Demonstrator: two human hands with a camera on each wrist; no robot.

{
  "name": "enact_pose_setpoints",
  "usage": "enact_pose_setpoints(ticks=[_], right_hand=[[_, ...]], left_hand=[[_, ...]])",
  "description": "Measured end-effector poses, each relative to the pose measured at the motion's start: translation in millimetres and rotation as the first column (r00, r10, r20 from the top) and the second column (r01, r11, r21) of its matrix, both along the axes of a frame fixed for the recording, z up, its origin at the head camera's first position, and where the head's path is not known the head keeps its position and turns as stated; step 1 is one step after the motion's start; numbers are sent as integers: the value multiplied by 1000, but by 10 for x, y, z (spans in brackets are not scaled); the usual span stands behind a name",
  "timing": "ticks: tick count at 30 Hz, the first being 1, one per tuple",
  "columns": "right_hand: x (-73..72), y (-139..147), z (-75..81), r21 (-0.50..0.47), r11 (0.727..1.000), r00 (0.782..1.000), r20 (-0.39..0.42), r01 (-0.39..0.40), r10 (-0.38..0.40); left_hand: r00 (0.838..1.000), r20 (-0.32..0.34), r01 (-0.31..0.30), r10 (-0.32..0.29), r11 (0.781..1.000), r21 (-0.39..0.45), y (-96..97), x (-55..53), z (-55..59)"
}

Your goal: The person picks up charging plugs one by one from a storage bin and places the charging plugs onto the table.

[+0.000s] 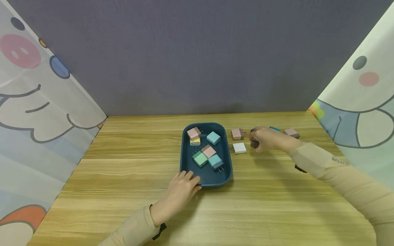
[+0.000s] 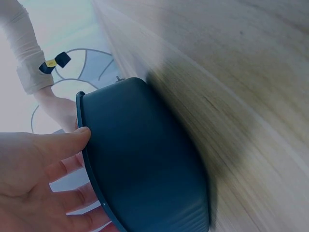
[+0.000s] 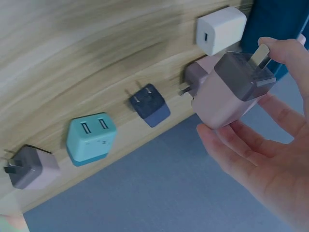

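Observation:
With my right hand (image 1: 267, 137) I hold a pink and dark grey plug charger (image 3: 227, 94) by its sides above the table, its prongs pointing out past my thumb. My left hand (image 1: 181, 189) grips the near left corner of a dark blue tray (image 1: 212, 180); in the left wrist view the thumb (image 2: 72, 145) lies on the outside and the fingers reach over the rim. Inside the tray sit several chargers: pink, yellow, light blue, green (image 1: 200, 159) and blue (image 1: 215, 162). Right of it lie a white charger (image 1: 239, 148) and a pink charger (image 1: 237, 134).
Farther right on the table lie a dark blue charger (image 3: 150, 106), a teal charger (image 3: 91, 139) and another pink and grey charger (image 3: 36, 168). A grey panel (image 1: 203, 68) stands behind the wooden table (image 1: 129, 164). Cartoon-printed sheets flank both sides.

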State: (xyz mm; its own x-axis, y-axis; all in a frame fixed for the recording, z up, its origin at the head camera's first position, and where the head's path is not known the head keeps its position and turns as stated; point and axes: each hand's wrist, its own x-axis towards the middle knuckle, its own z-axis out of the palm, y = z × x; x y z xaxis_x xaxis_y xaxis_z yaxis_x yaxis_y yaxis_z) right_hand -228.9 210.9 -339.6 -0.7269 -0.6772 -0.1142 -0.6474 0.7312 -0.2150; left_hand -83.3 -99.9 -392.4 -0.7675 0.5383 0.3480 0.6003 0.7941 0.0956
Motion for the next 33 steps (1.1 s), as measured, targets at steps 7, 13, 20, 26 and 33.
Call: enact_pose_setpoints(ticks=[7, 13, 20, 26, 33], right_hand=[[-25, 67, -103, -3, 1000, 1000, 7, 11, -11], [-28, 112, -147, 8, 999, 998, 41, 37, -37], [-32, 145, -224, -9, 999, 998, 56, 33, -33], [-43, 150, -307, 2, 999, 997, 66, 45, -45], [-63, 139, -370, 2, 1000, 998, 59, 27, -27]], left_hand=[[1000, -9, -1, 1, 1000, -2, -2, 2, -3], [1000, -1, -1, 1, 1000, -9, -2, 2, -1], [1000, 6, -2, 2, 1000, -15, -3, 7, 8], [1000, 18, -8, 9, 999, -33, -4, 13, 15], [1000, 12, -12, 12, 999, -39, -3, 12, 11]])
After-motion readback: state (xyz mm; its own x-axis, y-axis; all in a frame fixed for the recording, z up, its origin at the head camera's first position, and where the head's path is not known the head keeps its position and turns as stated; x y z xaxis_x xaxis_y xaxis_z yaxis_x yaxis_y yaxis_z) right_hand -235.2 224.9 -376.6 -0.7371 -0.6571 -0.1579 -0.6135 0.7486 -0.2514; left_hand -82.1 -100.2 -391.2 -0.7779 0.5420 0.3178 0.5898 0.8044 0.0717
